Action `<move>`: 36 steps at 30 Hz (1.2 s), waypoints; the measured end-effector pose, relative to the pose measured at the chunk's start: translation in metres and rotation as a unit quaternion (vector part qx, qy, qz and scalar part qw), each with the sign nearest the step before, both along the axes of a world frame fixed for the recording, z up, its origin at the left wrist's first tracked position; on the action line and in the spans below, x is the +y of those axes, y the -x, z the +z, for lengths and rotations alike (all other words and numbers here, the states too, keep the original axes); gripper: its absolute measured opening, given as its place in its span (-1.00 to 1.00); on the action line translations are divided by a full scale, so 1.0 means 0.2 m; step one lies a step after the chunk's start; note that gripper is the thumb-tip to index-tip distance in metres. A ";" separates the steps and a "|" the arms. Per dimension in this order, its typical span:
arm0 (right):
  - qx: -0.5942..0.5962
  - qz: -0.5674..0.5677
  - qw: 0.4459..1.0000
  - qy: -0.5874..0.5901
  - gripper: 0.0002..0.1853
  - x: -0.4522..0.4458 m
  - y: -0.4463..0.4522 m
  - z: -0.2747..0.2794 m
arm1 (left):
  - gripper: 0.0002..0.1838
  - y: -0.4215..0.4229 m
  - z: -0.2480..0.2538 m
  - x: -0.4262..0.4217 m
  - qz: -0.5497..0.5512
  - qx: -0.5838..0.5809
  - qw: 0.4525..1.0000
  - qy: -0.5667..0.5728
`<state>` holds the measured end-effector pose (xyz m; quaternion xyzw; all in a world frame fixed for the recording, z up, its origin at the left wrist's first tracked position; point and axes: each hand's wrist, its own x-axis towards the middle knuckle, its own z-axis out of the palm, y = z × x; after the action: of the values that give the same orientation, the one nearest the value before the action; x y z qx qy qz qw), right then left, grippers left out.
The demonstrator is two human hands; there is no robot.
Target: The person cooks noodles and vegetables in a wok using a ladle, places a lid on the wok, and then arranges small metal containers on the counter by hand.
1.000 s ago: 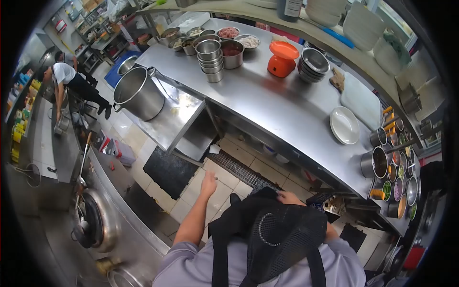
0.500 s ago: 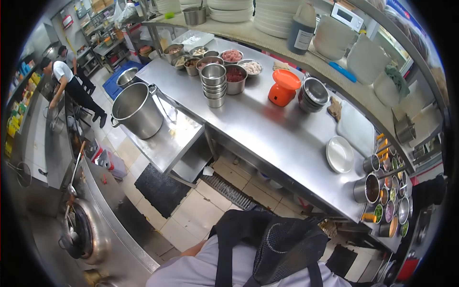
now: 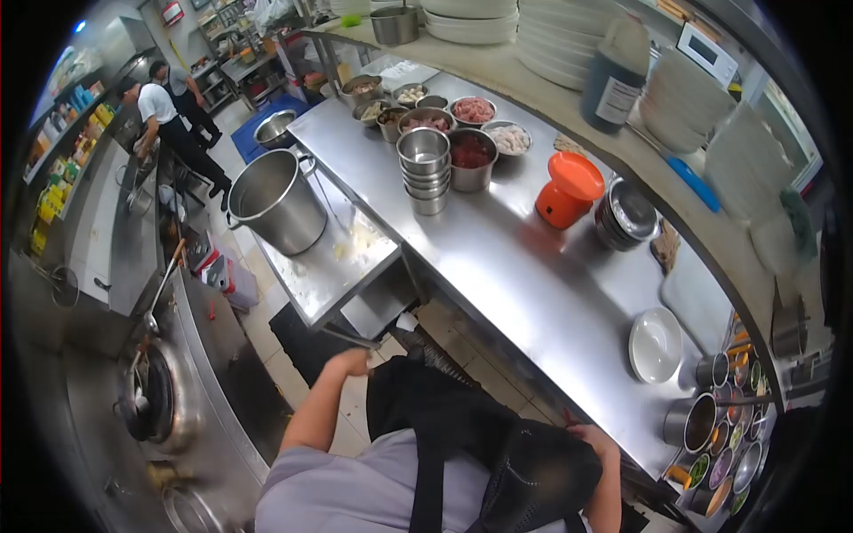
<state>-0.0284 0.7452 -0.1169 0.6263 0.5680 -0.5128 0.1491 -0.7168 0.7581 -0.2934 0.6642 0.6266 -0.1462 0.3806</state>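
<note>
My left hand [image 3: 349, 361] hangs in front of my dark apron, beside the corner of the low steel side table [image 3: 306, 282]. Its fingers are curled, and what they hold, if anything, is too small to make out. On the other side, my right hand [image 3: 588, 437] is by the front edge of the long steel counter [image 3: 498, 275], its fingers bent and partly blurred. A large steel pot [image 3: 289, 218] stands on the side table. Nearest my right hand on the counter are a white oval dish [image 3: 655, 345] and a steel pot of dark sauce [image 3: 690, 421].
Stacked steel bowls [image 3: 425, 164], meat bowls [image 3: 473, 111] and an orange scale [image 3: 569, 191] stand on the counter. Overhead is a shelf with plates [image 3: 471, 22]. A wok [image 3: 155, 395] sits at left. Two people [image 3: 160, 111] work at the far left.
Both hands, out of view half a second ago, show again in front of my body. The view has shifted, so the counter and its items appear farther right. The far person in white is more upright.
</note>
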 end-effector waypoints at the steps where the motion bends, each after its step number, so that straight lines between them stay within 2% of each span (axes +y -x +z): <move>1: 0.008 -0.033 0.999 -0.029 -0.46 0.10 0.07 0.07 | -0.24 -0.02 0.31 0.19 0.072 -0.037 0.995 -0.060; 2: 0.042 -0.123 0.989 -0.068 -0.47 0.18 0.13 0.10 | -0.08 -0.03 0.50 0.35 0.161 -0.120 0.969 -0.144; 3: 0.041 -0.127 0.989 -0.062 -0.47 0.26 0.24 0.16 | 0.18 -0.03 0.70 0.57 0.216 -0.299 0.917 -0.152; 4: 0.044 -0.137 0.976 -0.164 -0.47 0.34 0.37 0.24 | 0.25 -0.03 0.79 0.74 0.254 -0.388 0.861 -0.211; 5: 0.046 -0.145 0.953 -0.263 -0.47 0.44 0.49 0.28 | 0.33 0.01 0.88 0.94 0.219 -0.335 0.874 -0.275; 7: 0.067 -0.069 0.943 -0.318 -0.49 0.64 0.70 0.31 | 0.39 0.03 1.09 1.30 0.172 -0.347 0.844 -0.372; 9: 0.081 -0.005 0.928 -0.365 -0.58 0.89 1.03 0.48 | 0.51 0.09 1.11 1.66 0.121 -0.339 0.818 -0.448; 12: 0.132 0.052 0.887 -0.440 -0.55 1.29 1.59 0.82 | 0.62 0.08 1.16 1.99 0.061 -0.338 0.813 -0.470; 13: 0.148 0.063 0.869 -0.467 -0.53 1.42 1.78 0.89 | 0.62 0.07 1.13 2.04 0.061 -0.348 0.813 -0.464; 15: 0.143 0.138 0.792 -0.577 -0.44 1.70 2.07 0.92 | 0.67 0.07 1.07 2.14 0.067 -0.441 0.794 -0.413; 17: 0.136 0.177 0.745 -0.628 -0.55 1.94 2.31 0.88 | 0.67 0.08 1.06 2.15 0.067 -0.455 0.785 -0.415; 18: 0.128 0.175 0.752 -0.622 -0.55 2.05 2.35 0.80 | 0.67 0.09 1.04 2.15 0.079 -0.461 0.791 -0.395; 20: 0.057 0.270 0.837 -0.473 -0.74 2.21 2.42 0.69 | 0.66 0.10 1.03 2.15 0.091 -0.471 0.794 -0.374; 21: 0.052 0.269 0.838 -0.471 -0.74 2.23 2.43 0.68 | 0.67 0.10 1.03 2.14 0.080 -0.449 0.798 -0.394; 23: 0.130 0.227 0.793 -0.551 -0.87 2.25 2.46 0.69 | 0.67 0.11 1.05 2.16 0.070 -0.432 0.799 -0.413; 26: 0.155 0.204 0.774 -0.579 -0.88 2.23 2.47 0.71 | 0.68 0.12 1.05 2.17 0.064 -0.450 0.796 -0.399; 29: 0.155 0.177 0.754 -0.613 -0.88 2.17 2.47 0.81 | 0.66 0.10 1.08 2.18 0.028 -0.402 0.792 -0.459; 32: 0.129 0.179 0.733 -0.644 -0.85 2.08 2.45 0.93 | 0.67 0.08 1.20 2.19 0.051 -0.507 0.731 -0.453; 33: 0.125 0.175 0.729 -0.650 -0.85 2.05 2.44 0.97 | 0.61 0.05 1.26 2.21 0.028 -0.554 0.671 -0.492; 34: 0.117 0.191 0.698 -0.680 -0.84 2.00 2.44 0.99 | 0.56 0.05 1.32 2.22 -0.033 -0.476 0.689 -0.546; 36: 0.100 0.210 0.652 -0.722 -0.74 1.92 2.42 1.05 | 0.45 0.00 1.36 2.21 -0.040 -0.486 0.666 -0.565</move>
<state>-0.5118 1.1293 0.0922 0.3451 0.8868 0.0444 -0.3040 -0.7172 1.2009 -0.0217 0.7533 0.2885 0.5641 0.1766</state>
